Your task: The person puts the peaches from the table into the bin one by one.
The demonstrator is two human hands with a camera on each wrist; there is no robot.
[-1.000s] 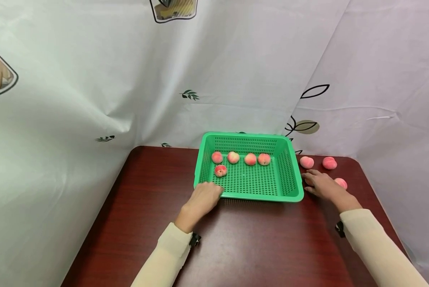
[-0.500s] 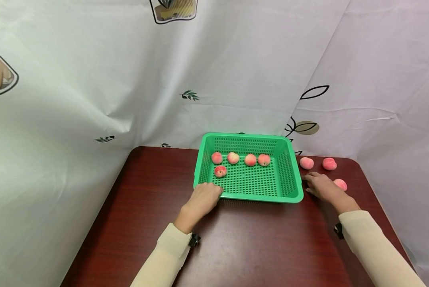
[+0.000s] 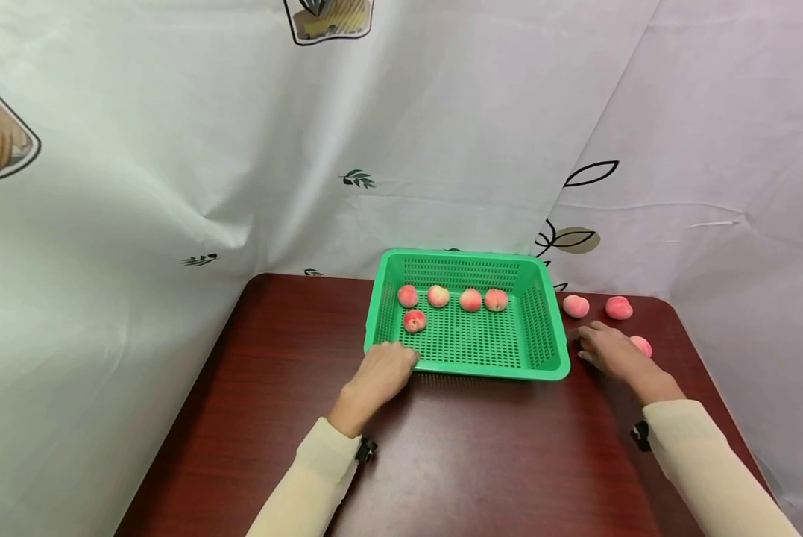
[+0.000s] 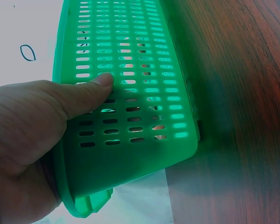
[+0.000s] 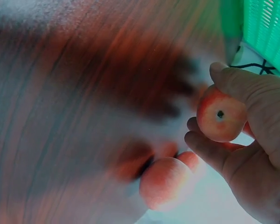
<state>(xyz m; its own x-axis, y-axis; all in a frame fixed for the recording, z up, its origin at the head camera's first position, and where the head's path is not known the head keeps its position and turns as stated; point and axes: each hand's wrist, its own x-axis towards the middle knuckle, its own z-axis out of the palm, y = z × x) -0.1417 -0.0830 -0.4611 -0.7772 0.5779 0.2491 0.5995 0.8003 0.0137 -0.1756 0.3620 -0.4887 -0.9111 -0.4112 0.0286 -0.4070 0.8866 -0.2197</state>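
Observation:
A green plastic basket (image 3: 482,371) stands on the table with several peaches (image 3: 470,300) inside, mostly along its far side. My left hand (image 3: 382,367) grips the near rim at the left corner; in the left wrist view its thumb lies on the slotted outer wall. To the right of the basket, my right hand (image 3: 612,352) is low over the table. The right wrist view shows it holding a peach (image 5: 220,115) between thumb and fingers, the stem hollow facing the camera. In the head view that peach is hidden under the hand.
Two peaches lie at the back right, one (image 3: 575,306) close to the basket and the other (image 3: 619,307) farther right. Another peach (image 3: 641,346) is partly behind the right hand. A white printed sheet (image 3: 441,149) hangs behind the dark red wooden table (image 3: 482,455).
My right hand has shifted slightly right, and the peach partly visible under its fingers is now hidden in the head view. The left hand and basket stay in place.

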